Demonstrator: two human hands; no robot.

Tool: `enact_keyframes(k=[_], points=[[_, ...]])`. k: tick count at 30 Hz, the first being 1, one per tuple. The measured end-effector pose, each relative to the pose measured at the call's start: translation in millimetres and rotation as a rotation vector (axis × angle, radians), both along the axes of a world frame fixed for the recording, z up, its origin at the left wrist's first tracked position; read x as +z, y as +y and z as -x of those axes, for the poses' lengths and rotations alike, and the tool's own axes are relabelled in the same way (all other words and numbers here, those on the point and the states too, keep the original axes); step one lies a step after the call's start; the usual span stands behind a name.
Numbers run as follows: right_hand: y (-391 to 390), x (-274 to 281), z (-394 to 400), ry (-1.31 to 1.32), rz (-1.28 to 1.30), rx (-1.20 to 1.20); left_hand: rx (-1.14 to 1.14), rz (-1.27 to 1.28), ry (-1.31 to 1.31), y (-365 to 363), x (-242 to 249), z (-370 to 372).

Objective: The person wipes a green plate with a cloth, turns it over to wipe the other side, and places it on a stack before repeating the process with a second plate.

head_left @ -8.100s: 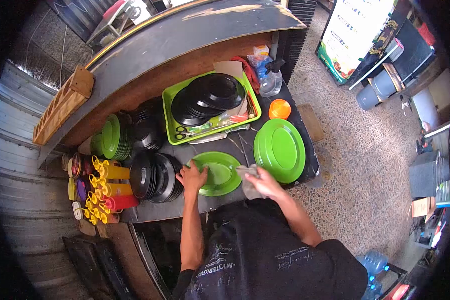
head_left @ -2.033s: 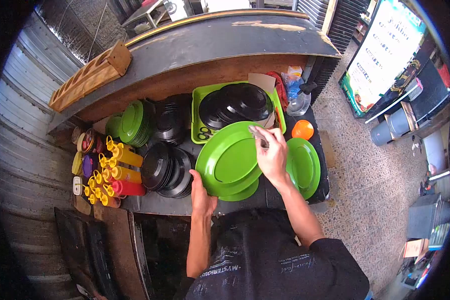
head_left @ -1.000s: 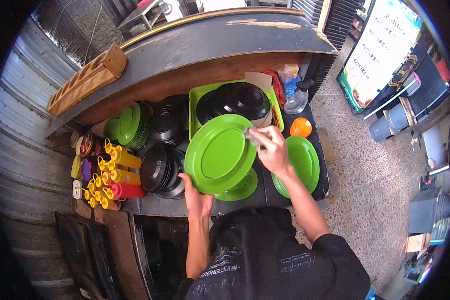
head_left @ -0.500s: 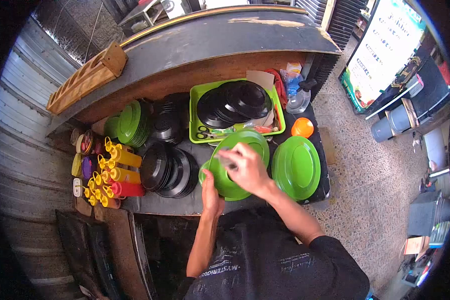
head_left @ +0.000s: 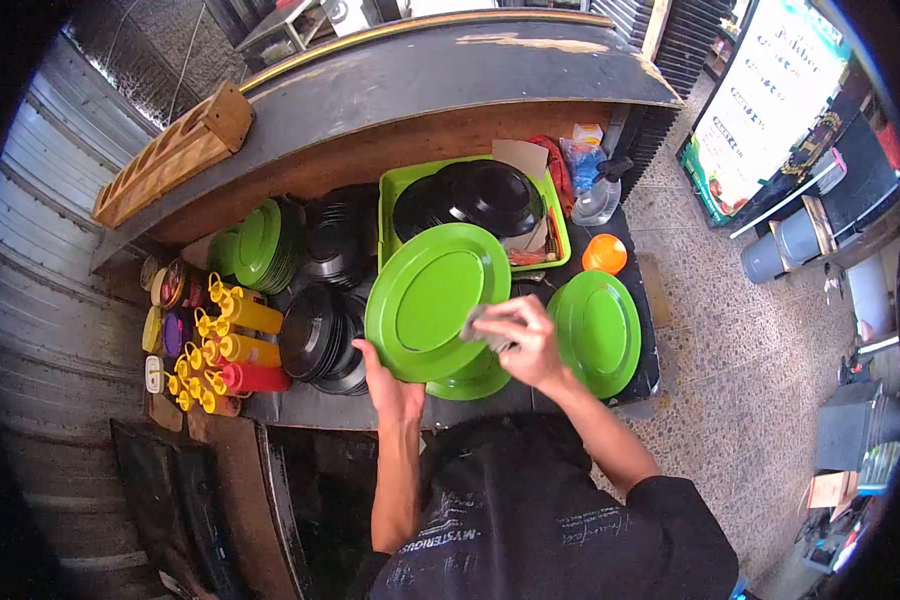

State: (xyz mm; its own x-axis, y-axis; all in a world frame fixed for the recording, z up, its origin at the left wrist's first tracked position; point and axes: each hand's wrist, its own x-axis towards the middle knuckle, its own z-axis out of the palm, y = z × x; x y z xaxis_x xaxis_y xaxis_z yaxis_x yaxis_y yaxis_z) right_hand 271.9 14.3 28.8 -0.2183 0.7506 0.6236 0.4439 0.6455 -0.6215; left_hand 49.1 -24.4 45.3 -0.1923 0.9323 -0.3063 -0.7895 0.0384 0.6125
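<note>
A green oval plate [head_left: 438,300] is held up, tilted, over the black counter. At its lower left edge my left hand [head_left: 394,392] grips it, with the thumb on the rim. My right hand [head_left: 526,340] is closed on a greyish cloth [head_left: 473,325], which touches the plate's right edge. Under the held plate, another green plate [head_left: 475,382] shows in part. To the right stands a stack of green oval plates [head_left: 600,335]. Behind the held plate, a green tray [head_left: 394,187] carries black plates [head_left: 490,198].
Stacks of black plates [head_left: 315,335] and green plates [head_left: 260,245] stand left, beside yellow and red squeeze bottles [head_left: 250,350]. An orange container [head_left: 604,255] and a clear bottle [head_left: 597,205] are at the back right. A raised ledge [head_left: 390,75] runs behind.
The held plate has moved up and left with my left hand, uncovering part of another green plate below. My right hand has moved right and down to the plate's right edge.
</note>
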Motion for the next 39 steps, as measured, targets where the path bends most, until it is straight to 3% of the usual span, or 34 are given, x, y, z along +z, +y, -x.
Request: enact_keyframes(k=[4,9,11,14,16,18,19,20,21,22,24,29,32,35,39], points=[[30,7,-10,0.159,0.089,-0.301,0.018,-0.016,0.017,-7,6,0],[40,7,-18,0.319,0.288,-0.263,-0.018,0.007,0.023,-12,3,-2],[41,15,-11,0.814,0.598,-0.144,-0.013,0.035,0.051,-12,-1,-1],[27,32,-7,0.923,0.813,0.016,0.044,0.023,0.122,-10,-10,-3],[20,33,-11,0.861,0.806,0.071,0.088,0.053,0.101,-9,-6,-7],[12,43,-18,0.759,0.736,0.379,0.13,0.083,0.083,-10,-16,-3],[14,55,-22,0.677,0.636,0.525,0.047,0.062,-0.009,-10,-30,5],[17,63,-25,0.678,0.635,0.525,-0.036,0.04,-0.1,-10,-44,14],[21,69,-28,0.506,0.478,0.622,-0.195,-0.001,-0.283,-10,-35,19],[21,77,-30,0.332,0.32,0.709,-0.2,-0.001,-0.282,-9,-32,21],[18,86,-35,0.283,0.367,0.702,-0.291,0.043,-0.41,-10,-29,22],[19,83,-49,0.07,0.214,0.56,-0.381,0.078,-0.646,-15,-78,58],[21,76,-57,-0.044,0.14,0.395,-0.389,-0.002,-0.608,-11,-60,53],[21,60,-59,-0.164,0.122,0.074,-0.3,-0.042,-0.445,-8,-42,43],[18,52,-56,-0.007,0.208,-0.075,-0.206,-0.021,-0.321,-12,-35,38]])
